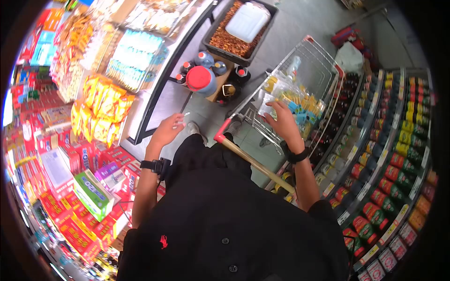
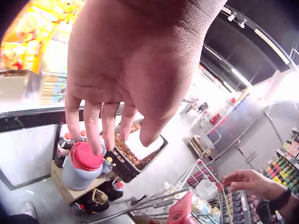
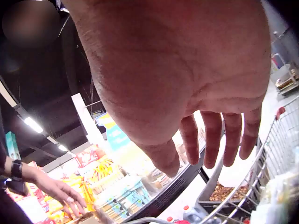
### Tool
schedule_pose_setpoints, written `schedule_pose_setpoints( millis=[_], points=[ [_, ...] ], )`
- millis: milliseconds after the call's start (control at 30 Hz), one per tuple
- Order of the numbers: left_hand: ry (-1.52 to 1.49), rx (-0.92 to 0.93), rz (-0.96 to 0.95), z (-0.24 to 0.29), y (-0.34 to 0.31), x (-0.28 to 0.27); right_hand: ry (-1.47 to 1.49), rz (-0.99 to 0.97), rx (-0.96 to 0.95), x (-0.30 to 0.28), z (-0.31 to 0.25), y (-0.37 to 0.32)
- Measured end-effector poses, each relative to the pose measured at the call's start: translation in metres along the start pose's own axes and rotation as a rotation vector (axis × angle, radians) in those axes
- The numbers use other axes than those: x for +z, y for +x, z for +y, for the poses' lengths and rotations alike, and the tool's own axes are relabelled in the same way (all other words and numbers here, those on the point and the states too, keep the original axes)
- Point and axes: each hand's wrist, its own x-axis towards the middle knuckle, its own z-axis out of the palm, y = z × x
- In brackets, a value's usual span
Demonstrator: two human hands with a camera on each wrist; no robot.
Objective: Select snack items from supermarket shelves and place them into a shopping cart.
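Note:
In the head view the left hand [image 1: 167,129] is raised over the floor beside the snack display, holding nothing, fingers relaxed. The right hand [image 1: 282,122] hovers at the near end of the shopping cart [image 1: 255,165], above bagged goods [image 1: 300,105], apart from the handle. The left wrist view shows the left palm [image 2: 126,65] with loosely extended fingers, a red-lidded jug [image 2: 84,163] beyond them. In the right wrist view the right palm [image 3: 182,70] is empty, its fingers pointing down beside the cart's wire side [image 3: 261,175].
Snack shelves [image 1: 101,112] and stacked boxes [image 1: 93,194] stand on the left. Bottles with a red-lidded jug [image 1: 200,80] sit on a low wooden stand, near a dark tub [image 1: 225,33] of brown pieces. Rows of cans and bottles [image 1: 375,206] line the right.

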Motion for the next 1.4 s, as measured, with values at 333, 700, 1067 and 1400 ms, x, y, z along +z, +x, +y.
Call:
schedule_pose_setpoints(
  millis=[333,700,1067,1400],
  points=[
    [-0.122,-0.175,0.067,-0.126,-0.09,-0.036,-0.153,-0.128,-0.166,0.058,-0.114,0.049],
    [-0.203,-0.093,0.185,-0.242,-0.133,-0.086,-0.336,-0.325,-0.355,0.179,-0.249,0.082],
    [-0.183,0.162,0.358,-0.193,-0.092,-0.162,-0.466,-0.454,-0.519,0.223,-0.275,0.209],
    [0.178,-0.07,0.503,-0.099,0.041,-0.195,-0.33,-0.485,-0.768,0.289,-0.265,0.351]
  ],
)
